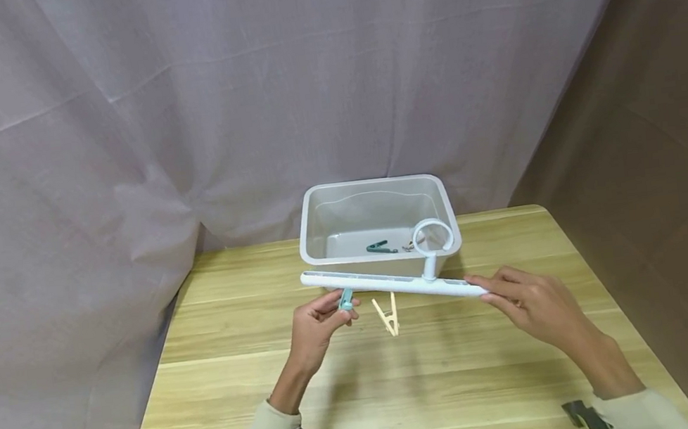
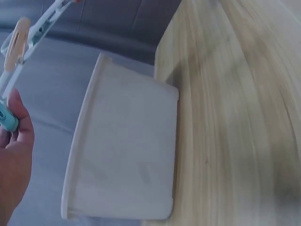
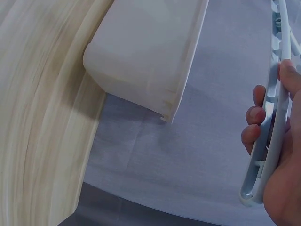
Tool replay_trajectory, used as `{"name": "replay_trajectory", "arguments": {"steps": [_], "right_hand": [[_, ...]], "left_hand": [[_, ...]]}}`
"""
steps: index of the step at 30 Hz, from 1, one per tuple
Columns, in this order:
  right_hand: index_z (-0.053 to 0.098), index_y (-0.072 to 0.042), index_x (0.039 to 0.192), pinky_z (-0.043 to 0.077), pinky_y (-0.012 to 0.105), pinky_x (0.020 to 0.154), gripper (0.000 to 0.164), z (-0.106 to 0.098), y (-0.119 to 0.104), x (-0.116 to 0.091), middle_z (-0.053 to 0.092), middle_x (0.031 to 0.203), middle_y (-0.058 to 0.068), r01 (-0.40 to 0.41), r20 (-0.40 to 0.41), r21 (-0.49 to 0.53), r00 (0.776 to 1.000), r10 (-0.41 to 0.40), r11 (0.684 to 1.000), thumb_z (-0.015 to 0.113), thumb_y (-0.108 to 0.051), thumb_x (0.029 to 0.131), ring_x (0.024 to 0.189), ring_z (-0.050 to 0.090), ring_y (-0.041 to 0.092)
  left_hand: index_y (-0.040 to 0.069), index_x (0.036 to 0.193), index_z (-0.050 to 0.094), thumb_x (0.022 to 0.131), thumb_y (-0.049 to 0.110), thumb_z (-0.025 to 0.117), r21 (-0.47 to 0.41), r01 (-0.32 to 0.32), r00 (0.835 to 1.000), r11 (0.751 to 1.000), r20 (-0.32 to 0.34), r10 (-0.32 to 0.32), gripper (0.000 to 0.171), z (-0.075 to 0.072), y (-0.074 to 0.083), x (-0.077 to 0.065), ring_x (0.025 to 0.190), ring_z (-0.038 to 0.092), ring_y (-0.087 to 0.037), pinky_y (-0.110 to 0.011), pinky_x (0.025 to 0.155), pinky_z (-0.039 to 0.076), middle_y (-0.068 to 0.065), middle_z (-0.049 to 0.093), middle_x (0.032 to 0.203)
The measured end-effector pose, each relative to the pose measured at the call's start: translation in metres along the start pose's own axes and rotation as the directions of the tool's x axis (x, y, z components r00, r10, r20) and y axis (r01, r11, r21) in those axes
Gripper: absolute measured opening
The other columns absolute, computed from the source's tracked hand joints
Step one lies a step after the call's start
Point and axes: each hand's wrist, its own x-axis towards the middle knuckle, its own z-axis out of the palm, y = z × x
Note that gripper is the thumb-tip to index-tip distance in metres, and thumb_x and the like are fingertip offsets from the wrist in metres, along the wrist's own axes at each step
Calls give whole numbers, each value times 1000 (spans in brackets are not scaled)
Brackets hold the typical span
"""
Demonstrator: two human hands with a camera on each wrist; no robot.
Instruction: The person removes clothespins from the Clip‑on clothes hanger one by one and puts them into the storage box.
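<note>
A pale blue clip hanger [image 1: 390, 282], a long bar with a ring hook [image 1: 415, 238] on top, is held up in front of the bin. My right hand [image 1: 535, 302] grips its right end, fingers on one side and thumb on the other in the right wrist view. Near the left end my left hand [image 1: 314, 330] pinches a teal clothespin [image 1: 346, 300], its tip right at the bar's underside. A cream clothespin [image 1: 394, 313] hangs from the middle of the bar, jaws upward at the bar; it shows peach in the left wrist view.
Behind the hanger a grey plastic bin [image 1: 372, 183] stands at the back of the wooden table [image 1: 241, 375]. Inside it lie a dark green clothespin [image 1: 379, 247] and some small items seen partly behind the ring. Grey curtains [image 1: 304, 91] hang behind the table.
</note>
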Motion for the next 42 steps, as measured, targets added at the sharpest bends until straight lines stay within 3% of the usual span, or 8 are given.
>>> {"name": "replay_trajectory", "arguments": {"steps": [6, 12, 24, 29, 33, 38, 42], "right_hand": [[77, -21, 118, 30, 15, 43, 42, -1, 1, -1, 61, 81, -11, -9, 7, -2, 1000, 9, 1000, 50, -50, 103, 56, 38, -2], [77, -20, 118, 32, 16, 43, 44, -3, 2, 1, 62, 80, -9, -8, 2, -7, 1000, 8, 1000, 48, -50, 103, 56, 39, -2], [77, -22, 118, 33, 17, 44, 45, -6, 2, 2, 62, 81, -10, -24, 24, -22, 999, 25, 999, 48, -52, 102, 56, 41, -1], [77, -21, 118, 33, 17, 44, 45, -6, 2, 2, 63, 80, -9, -19, 20, -19, 1000, 19, 1000, 48, -52, 102, 56, 41, -1], [77, -21, 117, 33, 17, 44, 44, -6, 1, 3, 63, 80, -9, -8, 5, -16, 1000, 8, 1000, 49, -51, 103, 56, 41, -1], [78, -22, 117, 31, 16, 43, 42, -7, 0, 5, 62, 80, -10, -11, 5, -2, 1000, 11, 1000, 50, -50, 102, 56, 39, -2], [78, -21, 116, 31, 16, 44, 43, -7, 0, 6, 62, 80, -10, -6, 11, 2, 1000, 6, 1000, 50, -50, 103, 56, 39, -2]], "left_hand": [[-18, 126, 57, 89, -9, 66, -72, 48, 998, 996, 52, -44, 39, -10, -2, -1, 83, 70, -18, -28, 73, 56, -31, 67, 108], [-18, 126, 57, 90, -8, 68, -38, 56, 996, 998, 74, -53, 39, -20, -3, -1, 87, 70, -18, -29, 76, 56, -26, 68, 112], [-15, 114, 66, 89, -4, 72, 106, 50, 998, 993, -43, -46, 28, -41, -2, 17, 92, 70, -25, -31, 77, 57, -25, 69, 105], [-15, 115, 65, 88, -9, 71, 125, 62, 993, 990, -107, -48, 29, -48, -2, 30, 85, 68, -17, -28, 73, 56, -18, 70, 101], [-15, 117, 65, 84, -16, 68, 152, 58, 988, 987, -149, -35, 33, -51, -3, 42, 85, 67, -13, -24, 70, 55, -20, 70, 104], [-14, 117, 66, 84, -15, 69, 261, 37, 983, 965, -185, 12, 32, -55, -2, 61, 83, 66, -11, -21, 71, 53, -27, 69, 103], [-10, 114, 69, 84, -9, 74, 345, 9, 969, 939, -234, 76, 30, -57, -3, 75, 83, 66, -12, -18, 72, 52, -24, 70, 100]]}}
